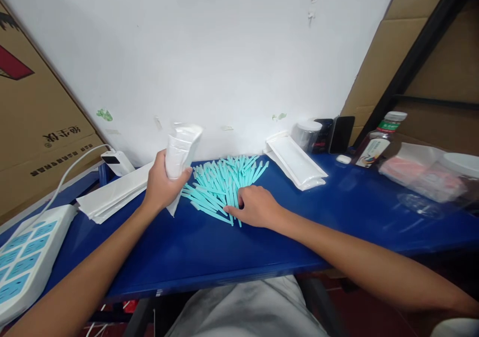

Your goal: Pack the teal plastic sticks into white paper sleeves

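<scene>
My left hand [160, 182] is closed around a clear and white plastic pouch [183, 147], held upright above the table with its top end up. A loose pile of slim teal plastic sticks [213, 187] with paler, pointed tips lies fanned out between my hands. At the right front of that pile is my right hand [258, 207], its fingers curled down onto several sticks and its thumb stretched along them. The fingertips are partly hidden behind the hand.
Flat white pouches [116, 192] lie at left, near a power strip [37, 257] and a white charger [118, 162]. Another pouch [295, 160] rests by the wall. To the right stand a lidded jar [307, 135], phones [341, 135], a bottle [377, 142] and a pink-filled bag [422, 169].
</scene>
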### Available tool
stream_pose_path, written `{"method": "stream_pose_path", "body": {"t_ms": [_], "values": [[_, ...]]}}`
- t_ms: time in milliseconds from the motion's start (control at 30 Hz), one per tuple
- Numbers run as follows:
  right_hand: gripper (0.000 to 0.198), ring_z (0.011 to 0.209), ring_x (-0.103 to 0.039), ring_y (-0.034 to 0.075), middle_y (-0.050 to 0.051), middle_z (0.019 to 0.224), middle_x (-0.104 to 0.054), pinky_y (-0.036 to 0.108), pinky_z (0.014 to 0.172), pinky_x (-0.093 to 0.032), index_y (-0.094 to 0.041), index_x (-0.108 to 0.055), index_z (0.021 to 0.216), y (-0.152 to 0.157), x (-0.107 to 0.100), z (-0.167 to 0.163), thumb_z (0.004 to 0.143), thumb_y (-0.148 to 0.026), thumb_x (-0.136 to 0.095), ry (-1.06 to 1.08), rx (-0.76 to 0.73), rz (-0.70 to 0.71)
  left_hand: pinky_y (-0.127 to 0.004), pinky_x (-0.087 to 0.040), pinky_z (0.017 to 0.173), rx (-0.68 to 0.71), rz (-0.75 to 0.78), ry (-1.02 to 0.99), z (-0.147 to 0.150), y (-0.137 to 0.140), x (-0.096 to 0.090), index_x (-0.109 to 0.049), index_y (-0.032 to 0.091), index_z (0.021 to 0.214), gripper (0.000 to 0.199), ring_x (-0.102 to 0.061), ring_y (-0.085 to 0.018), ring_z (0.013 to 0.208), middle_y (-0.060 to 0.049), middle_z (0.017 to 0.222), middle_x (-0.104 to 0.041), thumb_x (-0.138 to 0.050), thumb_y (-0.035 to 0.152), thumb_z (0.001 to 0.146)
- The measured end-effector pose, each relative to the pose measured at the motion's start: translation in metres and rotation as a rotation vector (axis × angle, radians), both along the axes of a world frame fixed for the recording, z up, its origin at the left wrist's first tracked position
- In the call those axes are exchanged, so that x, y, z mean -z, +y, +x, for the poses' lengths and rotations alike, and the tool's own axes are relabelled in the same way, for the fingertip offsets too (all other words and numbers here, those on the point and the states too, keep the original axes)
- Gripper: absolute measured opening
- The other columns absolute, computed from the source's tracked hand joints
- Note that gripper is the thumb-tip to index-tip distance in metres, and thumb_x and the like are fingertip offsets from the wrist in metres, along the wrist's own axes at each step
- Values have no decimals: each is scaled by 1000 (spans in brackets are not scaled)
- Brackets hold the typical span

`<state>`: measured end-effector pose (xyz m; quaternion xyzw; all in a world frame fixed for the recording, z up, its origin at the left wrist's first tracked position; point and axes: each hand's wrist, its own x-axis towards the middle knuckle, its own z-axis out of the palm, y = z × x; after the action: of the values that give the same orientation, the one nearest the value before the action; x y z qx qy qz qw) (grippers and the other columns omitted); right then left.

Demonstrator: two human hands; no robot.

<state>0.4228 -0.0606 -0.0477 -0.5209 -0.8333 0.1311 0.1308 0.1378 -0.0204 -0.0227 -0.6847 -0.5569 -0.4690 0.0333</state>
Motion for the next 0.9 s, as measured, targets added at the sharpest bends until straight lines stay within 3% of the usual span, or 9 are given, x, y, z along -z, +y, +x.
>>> {"method": "stream_pose_path", "body": {"t_ms": [100, 233, 400, 533, 667, 900], "values": [[38, 72, -66, 23, 10, 84, -73, 31, 56, -32, -21, -57, 76, -1, 1, 1, 98, -50, -66, -35, 12, 23, -44, -55, 90, 58, -30, 93, 6, -5, 2, -55, 19, 140, 68, -68, -32, 108, -11, 125, -70, -75, 52, 85], [37, 64, -63, 20, 6, 71, -69, 30, 54, -31, -22, -52, 69, 5, -7, 14, 100, -37, -62, -39, -3, -105, -44, -56, 92, 120, -52, 162, 7, -7, 2, -55, 18, 143, 69, -69, -33, 110, -12, 128, -71, -73, 53, 87], [34, 68, -66, 19, 6, 75, -72, 29, 58, -35, -20, -59, 71, 17, -27, 45, 102, -34, -62, 13, 22, -102, -45, -56, 93, 165, -76, 240, 7, -9, -1, -55, 18, 145, 69, -69, -34, 113, -13, 132, -70, -72, 55, 88], [23, 74, -71, 17, 6, 86, -78, 27, 63, -46, -19, -67, 88, 30, -40, 71, 106, -31, -59, 188, 105, -141, -44, -56, 93, 204, -104, 309, 7, -10, -1, -55, 21, 144, 66, -69, -33, 114, -12, 133, -70, -70, 55, 90], [23, 70, -71, 16, 7, 86, -79, 25, 59, -50, -19, -65, 87, 38, -49, 86, 107, -28, -59, 334, 167, -204, -43, -56, 93, 268, -132, 370, 7, -11, 1, -55, 23, 146, 63, -69, -33, 113, -11, 133, -70, -68, 53, 92], [24, 64, -66, 15, 9, 84, -76, 24, 54, -52, -17, -66, 86, 42, -57, 93, 105, -32, -61, 569, 168, -31, -44, -53, 99, 309, -135, 437, 8, -10, 3, -54, 25, 149, 62, -66, -33, 120, -10, 137, -68, -66, 51, 93]]}}
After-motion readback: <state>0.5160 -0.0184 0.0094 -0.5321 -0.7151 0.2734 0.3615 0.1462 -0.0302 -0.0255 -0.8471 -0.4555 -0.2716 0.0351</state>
